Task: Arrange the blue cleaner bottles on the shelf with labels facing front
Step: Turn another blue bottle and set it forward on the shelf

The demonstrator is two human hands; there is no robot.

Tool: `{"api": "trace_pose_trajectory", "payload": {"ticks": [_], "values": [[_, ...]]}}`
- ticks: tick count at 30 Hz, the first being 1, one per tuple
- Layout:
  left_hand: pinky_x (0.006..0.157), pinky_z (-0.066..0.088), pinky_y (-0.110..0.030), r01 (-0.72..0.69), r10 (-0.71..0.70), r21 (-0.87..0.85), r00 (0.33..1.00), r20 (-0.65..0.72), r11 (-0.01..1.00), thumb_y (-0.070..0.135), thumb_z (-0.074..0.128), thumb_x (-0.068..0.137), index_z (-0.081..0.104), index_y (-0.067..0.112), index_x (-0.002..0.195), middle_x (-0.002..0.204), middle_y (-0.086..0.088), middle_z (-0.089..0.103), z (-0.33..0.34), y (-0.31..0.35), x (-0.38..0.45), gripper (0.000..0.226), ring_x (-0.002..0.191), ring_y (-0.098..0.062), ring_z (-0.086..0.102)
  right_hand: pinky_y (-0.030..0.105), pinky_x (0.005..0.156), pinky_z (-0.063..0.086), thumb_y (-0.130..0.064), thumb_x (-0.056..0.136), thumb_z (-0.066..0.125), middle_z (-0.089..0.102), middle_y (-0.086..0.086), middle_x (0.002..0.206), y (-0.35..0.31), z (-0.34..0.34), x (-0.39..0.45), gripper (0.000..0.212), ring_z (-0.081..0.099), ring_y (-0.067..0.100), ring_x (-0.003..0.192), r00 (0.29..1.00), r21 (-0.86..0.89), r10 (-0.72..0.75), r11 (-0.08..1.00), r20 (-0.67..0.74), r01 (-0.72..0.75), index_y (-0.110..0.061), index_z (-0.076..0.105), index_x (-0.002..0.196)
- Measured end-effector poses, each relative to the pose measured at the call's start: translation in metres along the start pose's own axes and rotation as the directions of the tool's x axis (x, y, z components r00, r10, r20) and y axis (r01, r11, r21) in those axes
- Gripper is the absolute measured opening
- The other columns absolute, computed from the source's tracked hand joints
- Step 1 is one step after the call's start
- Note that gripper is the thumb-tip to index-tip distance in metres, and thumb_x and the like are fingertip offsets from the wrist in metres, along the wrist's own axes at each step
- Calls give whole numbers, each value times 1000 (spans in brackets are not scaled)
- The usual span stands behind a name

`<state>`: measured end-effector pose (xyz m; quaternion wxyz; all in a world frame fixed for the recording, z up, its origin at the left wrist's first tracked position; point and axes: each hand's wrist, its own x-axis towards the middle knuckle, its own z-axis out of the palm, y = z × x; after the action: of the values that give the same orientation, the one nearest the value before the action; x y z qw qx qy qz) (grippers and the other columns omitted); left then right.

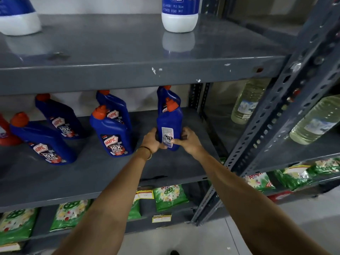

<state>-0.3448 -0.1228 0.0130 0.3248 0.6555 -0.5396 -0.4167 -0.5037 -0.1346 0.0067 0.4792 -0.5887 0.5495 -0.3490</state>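
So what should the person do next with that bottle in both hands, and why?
Probably turn the held bottle half round. Left hand and right hand grip it with the barcode label showing, while the neighbouring bottle shows its brand label forward.

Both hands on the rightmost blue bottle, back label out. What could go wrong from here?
1. The held bottle shows its barcode side; released now, it faces wrong.
2. Turning it with the left hand and right hand could knock the bottle behind, which stands very close.
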Motion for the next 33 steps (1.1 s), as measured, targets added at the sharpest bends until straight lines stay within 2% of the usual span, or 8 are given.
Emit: {"api": "trace_pose_trajectory", "payload": {"ticks": [7, 12, 18, 20, 24, 28, 30, 33], "values": [[98, 48, -43, -28, 27, -66, 999, -26, 997, -2, 80, 59, 46, 4, 127, 123, -16, 61, -1, -2, 0, 76, 111, -29, 59, 42, 87, 55, -8, 76, 72, 66, 20, 113, 7, -2, 1, 37, 65, 30, 100, 995, 79, -60, 995, -82, 66, -1, 59, 110], [98, 47, -43, -83, 88, -102, 995, 37, 991, 2, 81, 60, 51, 9, 122, 122, -15, 63, -6, 0, -2, 69, 110, -27, 59, 30, 80, 55, -3, 77, 69, 65, 24, 115, -1, -13, -3, 37, 65, 26, 98, 997, 193, -83, 978, 5, 80, 1, 58, 113], [85, 54, -41, -203, 186, -114, 971, -149, 972, 10, 84, 58, 57, 2, 115, 114, -19, 67, 2, -1, -14, 63, 101, -30, 65, 23, 82, 56, 7, 77, 65, 62, 21, 121, -17, -15, -5, 49, 62, 22, 102, 991, 325, -130, 937, -6, 125, 0, 52, 123], [83, 55, -43, -200, 178, -70, 954, -240, 977, 18, 84, 61, 58, 2, 112, 109, -18, 69, 13, -1, -19, 60, 96, -30, 66, 23, 82, 55, 4, 73, 70, 63, 15, 121, -24, -10, -5, 56, 63, 20, 102, 991, 328, -132, 935, -32, 135, -7, 52, 124], [66, 51, -34, -159, 193, 120, 904, -381, 980, 30, 75, 69, 56, 9, 97, 93, -12, 70, 29, 4, -28, 40, 83, -29, 65, 39, 94, 51, -13, 63, 81, 61, 7, 125, -30, 6, -3, 70, 59, 22, 113, 988, 173, -151, 974, 0, 149, -18, 48, 125], [56, 38, -29, -205, 310, 294, 873, -377, 934, 42, 71, 69, 51, 13, 91, 80, -4, 62, 28, 5, -32, 42, 69, -23, 59, 41, 92, 53, -18, 63, 81, 64, 5, 119, -33, 7, -4, 69, 62, 19, 106, 988, 205, -151, 966, -35, 155, -18, 49, 123], [56, 45, -31, -266, 322, 220, 904, -280, 938, 42, 76, 65, 54, 13, 93, 78, 1, 61, 19, 4, -30, 46, 67, -18, 58, 41, 89, 54, -18, 63, 80, 68, 5, 113, -31, 2, -5, 60, 65, 18, 101, 987, 262, -159, 952, -24, 159, -18, 55, 117], [71, 57, -29, -202, 199, -242, 979, -37, 949, 23, 79, 67, 59, 12, 101, 88, -3, 65, -2, 4, -24, 41, 87, -23, 65, 37, 89, 52, -16, 63, 79, 71, 3, 108, -27, -7, -4, 51, 67, 18, 100, 984, 342, -176, 926, 9, 162, -19, 62, 110]]}}
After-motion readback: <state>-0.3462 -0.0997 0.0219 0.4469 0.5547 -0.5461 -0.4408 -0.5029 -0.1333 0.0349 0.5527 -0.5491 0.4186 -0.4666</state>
